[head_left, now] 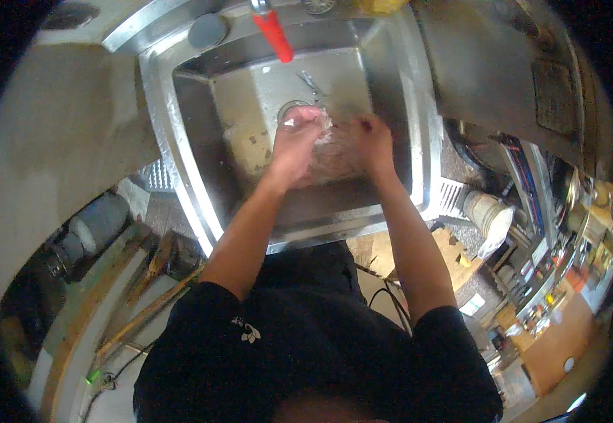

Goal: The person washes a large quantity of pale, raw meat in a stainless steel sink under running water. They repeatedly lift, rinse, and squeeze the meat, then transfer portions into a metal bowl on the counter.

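Note:
Both my hands are down inside a stainless steel sink (204,120). My left hand (294,149) is beside the round drain (285,109), its fingers closed. A crumpled, see-through whitish thing (324,128) shows at those fingertips; it could be thin plastic or splashing water, I cannot tell which. A small white spot shows by the left fingers. To the right, my right hand (377,148) has curled fingers turned toward the left one; what they hold, if anything, is blurred. A thin silvery object (308,81) lies on the sink floor beyond the hands.
A tap with a red spout end (273,37) hangs over the sink's far side. A round grey disc (208,30) sits on the far left rim. Dark bits of debris (254,139) lie on the sink floor. A whitish bucket (488,213) stands below on the right.

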The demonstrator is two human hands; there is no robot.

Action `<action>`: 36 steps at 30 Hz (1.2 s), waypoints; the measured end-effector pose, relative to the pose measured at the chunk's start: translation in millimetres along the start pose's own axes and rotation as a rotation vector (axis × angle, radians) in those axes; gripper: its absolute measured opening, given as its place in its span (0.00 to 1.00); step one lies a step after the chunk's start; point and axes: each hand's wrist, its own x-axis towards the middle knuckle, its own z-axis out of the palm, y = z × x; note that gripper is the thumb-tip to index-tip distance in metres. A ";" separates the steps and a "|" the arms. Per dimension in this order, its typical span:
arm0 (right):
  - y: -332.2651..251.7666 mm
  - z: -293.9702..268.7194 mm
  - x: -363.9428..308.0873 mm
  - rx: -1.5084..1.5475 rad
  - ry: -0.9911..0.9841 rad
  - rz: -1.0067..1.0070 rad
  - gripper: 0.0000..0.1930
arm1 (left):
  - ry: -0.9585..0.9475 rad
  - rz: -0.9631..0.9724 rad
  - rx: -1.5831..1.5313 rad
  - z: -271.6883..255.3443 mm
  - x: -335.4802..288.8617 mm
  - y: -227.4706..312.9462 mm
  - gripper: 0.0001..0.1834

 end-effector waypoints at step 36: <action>-23.0 -34.2 -38.1 0.752 -0.326 0.146 0.10 | -0.193 0.067 0.267 27.3 -22.9 -13.4 0.16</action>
